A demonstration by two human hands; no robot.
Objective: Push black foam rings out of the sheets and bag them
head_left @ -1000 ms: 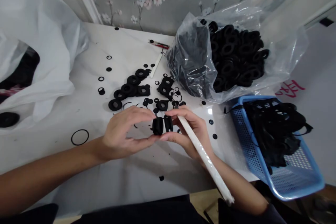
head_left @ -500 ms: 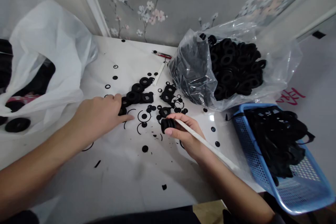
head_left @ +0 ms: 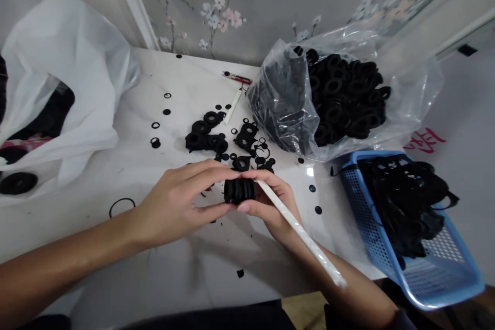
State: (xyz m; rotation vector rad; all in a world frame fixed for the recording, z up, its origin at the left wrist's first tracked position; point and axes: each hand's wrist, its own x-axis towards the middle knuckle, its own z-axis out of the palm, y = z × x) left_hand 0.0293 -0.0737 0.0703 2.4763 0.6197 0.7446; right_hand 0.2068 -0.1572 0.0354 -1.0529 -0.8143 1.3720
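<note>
The stack of black rubber rings (head_left: 240, 191) sits between the 2 hands above the desk (head_left: 174, 273), on edge, side by side. The left hand (head_left: 176, 206) pinches its left part between thumb and fingers; the right hand (head_left: 280, 201) pinches its right part and also holds a slim white stick (head_left: 301, 234). Uneven squeezing could make a middle ring pop out. The stick, sharing that grip, might slip and nudge the stack. A dropped ring could mix with the loose black rings (head_left: 201, 139) at the far side.
</note>
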